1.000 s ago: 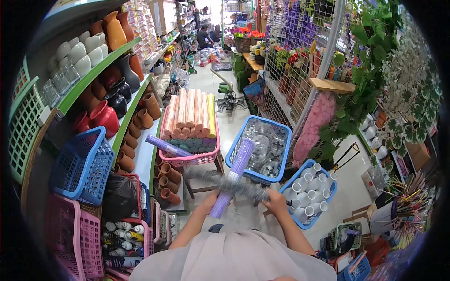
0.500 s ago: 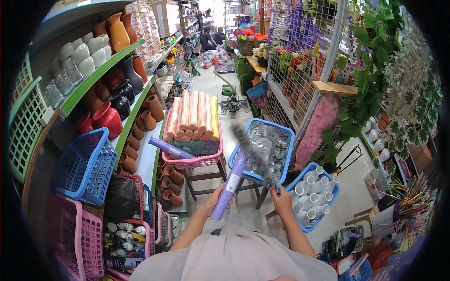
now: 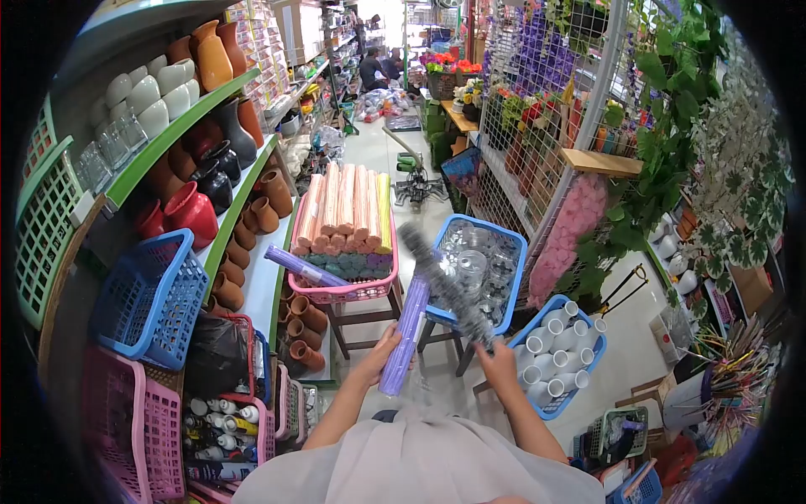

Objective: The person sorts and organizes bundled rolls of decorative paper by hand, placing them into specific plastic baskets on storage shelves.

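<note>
My left hand (image 3: 382,351) is closed around the lower part of a purple wrapped roll (image 3: 407,336), which stands tilted in front of me. My right hand (image 3: 499,364) grips the lower end of a dark grey, fluffy duster (image 3: 445,284), blurred along its length. The duster slants up and leftward, its upper part passing close to the roll's top end. Another purple roll (image 3: 307,266) lies across the front left of a pink basket (image 3: 344,292), which holds stacked peach rolls (image 3: 346,202) and darker rolls below.
A blue basket of clear glassware (image 3: 514,286) stands behind the duster, and a blue basket of white vases (image 3: 554,407) sits right of it. Shelves of pots (image 3: 193,214) line the left. A wire rack (image 3: 525,160) stands at right. Two people (image 3: 372,70) are far down the aisle.
The duster has swung leftward toward the roll's top. The purple roll has turned and shifted slightly left in my left hand, its white label now mostly out of sight.
</note>
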Tool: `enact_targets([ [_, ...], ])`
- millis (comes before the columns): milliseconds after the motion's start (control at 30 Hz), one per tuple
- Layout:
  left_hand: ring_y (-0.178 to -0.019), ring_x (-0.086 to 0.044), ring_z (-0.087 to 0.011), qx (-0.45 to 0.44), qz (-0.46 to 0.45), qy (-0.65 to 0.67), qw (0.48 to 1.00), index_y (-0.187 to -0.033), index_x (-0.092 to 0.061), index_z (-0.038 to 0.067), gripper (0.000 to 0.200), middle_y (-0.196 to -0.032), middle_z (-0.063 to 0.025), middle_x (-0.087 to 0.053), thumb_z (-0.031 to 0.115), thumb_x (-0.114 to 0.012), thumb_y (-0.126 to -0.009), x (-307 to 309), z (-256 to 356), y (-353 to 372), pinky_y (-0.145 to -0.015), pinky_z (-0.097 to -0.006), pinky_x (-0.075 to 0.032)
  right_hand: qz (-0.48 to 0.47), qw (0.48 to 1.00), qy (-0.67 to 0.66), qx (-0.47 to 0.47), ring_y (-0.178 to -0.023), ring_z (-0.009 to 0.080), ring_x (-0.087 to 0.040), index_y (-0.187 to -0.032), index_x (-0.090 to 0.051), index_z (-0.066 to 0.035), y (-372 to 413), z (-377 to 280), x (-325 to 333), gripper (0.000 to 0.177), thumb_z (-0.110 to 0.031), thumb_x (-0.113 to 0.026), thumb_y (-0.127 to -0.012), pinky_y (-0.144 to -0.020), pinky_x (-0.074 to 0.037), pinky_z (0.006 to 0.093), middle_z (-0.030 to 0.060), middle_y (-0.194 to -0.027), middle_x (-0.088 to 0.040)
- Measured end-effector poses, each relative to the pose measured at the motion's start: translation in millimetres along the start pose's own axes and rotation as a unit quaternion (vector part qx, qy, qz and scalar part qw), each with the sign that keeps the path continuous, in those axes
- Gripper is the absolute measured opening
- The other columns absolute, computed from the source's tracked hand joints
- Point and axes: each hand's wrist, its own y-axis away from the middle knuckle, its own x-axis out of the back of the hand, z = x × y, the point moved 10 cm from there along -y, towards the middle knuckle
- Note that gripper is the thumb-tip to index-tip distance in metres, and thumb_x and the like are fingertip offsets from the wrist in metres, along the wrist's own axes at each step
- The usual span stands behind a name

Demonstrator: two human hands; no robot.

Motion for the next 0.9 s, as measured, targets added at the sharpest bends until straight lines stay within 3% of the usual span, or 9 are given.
enact_targets([
  [167, -0.07, -0.055, -0.0112, 0.004, 0.029, 0.041, 0.999, -0.124, -0.047, 0.013, 0.051, -0.087, -0.0024, -0.056, 0.053, -0.031, -0.097, 29, -21, -22, -0.064, -0.0264, -0.049, -0.157, 0.948, 0.115, 0.252, -0.078, 0.0361, -0.061, -0.096, -0.062, -0.005, 30, -28, -33, 0.039, -0.037, -0.07, -0.074, -0.067, -0.048, 0.0436, 0.0167, -0.083, -0.064],
  [233, -0.079, -0.06, -0.0163, -0.077, 0.005, -0.089, 0.993, -0.135, -0.035, 0.015, 0.053, -0.099, -0.0085, -0.059, 0.052, -0.032, -0.097, 42, -24, -36, -0.067, -0.0321, -0.053, -0.134, 0.951, 0.131, 0.247, -0.076, 0.0352, -0.062, -0.095, -0.063, -0.005, 23, -28, -24, 0.036, -0.034, -0.07, -0.074, -0.065, -0.048, 0.0423, 0.0153, -0.081, -0.065],
  [267, -0.083, -0.06, -0.0167, 0.077, -0.054, 0.037, 0.995, -0.136, -0.031, 0.017, 0.049, -0.103, -0.0088, -0.058, 0.049, -0.031, -0.098, 49, -60, -35, -0.069, -0.0329, -0.053, -0.059, 0.983, 0.082, 0.153, -0.075, 0.0352, -0.062, -0.094, -0.063, -0.006, 9, -18, -6, 0.035, -0.034, -0.07, -0.074, -0.064, -0.048, 0.0422, 0.0155, -0.08, -0.065],
  [333, -0.083, -0.06, -0.0167, 0.025, -0.043, 0.029, 0.998, -0.134, -0.035, 0.015, 0.05, -0.103, -0.0085, -0.059, 0.049, -0.032, -0.098, 33, -38, -27, -0.069, -0.0324, -0.053, 0.039, 0.999, 0.001, 0.007, -0.073, 0.0349, -0.062, -0.093, -0.064, -0.007, -6, 1, 14, 0.033, -0.033, -0.07, -0.074, -0.063, -0.048, 0.0415, 0.0163, -0.078, -0.065],
  [433, -0.084, -0.06, -0.0161, -0.031, -0.024, 0.034, 0.999, -0.123, -0.048, 0.008, 0.05, -0.1, -0.0081, -0.061, 0.049, -0.035, -0.097, 23, -16, -17, -0.069, -0.0299, -0.053, 0.026, 0.995, 0.04, 0.09, -0.073, 0.0348, -0.062, -0.092, -0.063, -0.007, 5, -21, 9, 0.033, -0.033, -0.07, -0.074, -0.063, -0.048, 0.0419, 0.016, -0.079, -0.065],
  [567, -0.084, -0.06, -0.0124, 0.05, 0.027, 0.052, 0.997, -0.128, -0.049, 0.008, 0.05, -0.106, -0.0084, -0.059, 0.046, -0.039, -0.097, 37, -26, -3, -0.071, -0.0275, -0.05, -0.15, 0.929, 0.139, 0.308, -0.074, 0.0351, -0.062, -0.089, -0.062, -0.006, 30, -49, -29, 0.032, -0.031, -0.072, -0.07, -0.064, -0.048, 0.0426, 0.0144, -0.08, -0.064],
  [633, -0.085, -0.062, -0.0143, 0.048, 0.027, 0.1, 0.993, -0.128, -0.049, 0.007, 0.051, -0.105, -0.009, -0.06, 0.046, -0.043, -0.096, 35, -30, -5, -0.071, -0.0288, -0.052, -0.146, 0.933, 0.172, 0.282, -0.075, 0.0361, -0.061, -0.089, -0.062, -0.006, 18, -36, -35, 0.034, -0.032, -0.071, -0.07, -0.064, -0.048, 0.0433, 0.0153, -0.081, -0.064],
  [733, -0.079, -0.062, -0.0156, 0.047, 0.059, 0.076, 0.994, -0.123, -0.052, 0.006, 0.052, -0.099, -0.0088, -0.061, 0.049, -0.043, -0.095, 34, -25, 8, -0.068, -0.0282, -0.052, -0.009, 0.999, 0.037, 0.021, -0.077, 0.0376, -0.061, -0.091, -0.062, -0.005, -13, 4, -9, 0.034, -0.034, -0.068, -0.074, -0.065, -0.047, 0.0444, 0.0183, -0.082, -0.063],
  [900, -0.073, -0.059, -0.0144, 0.009, -0.001, 0.124, 0.992, -0.121, -0.051, 0.003, 0.063, -0.098, -0.0083, -0.06, 0.057, -0.033, -0.095, 35, -18, 6, -0.063, -0.028, -0.052, -0.058, 0.978, 0.062, 0.19, -0.077, 0.0369, -0.061, -0.091, -0.063, -0.007, 10, -26, -26, 0.033, -0.034, -0.07, -0.073, -0.066, -0.048, 0.0441, 0.017, -0.082, -0.064],
])
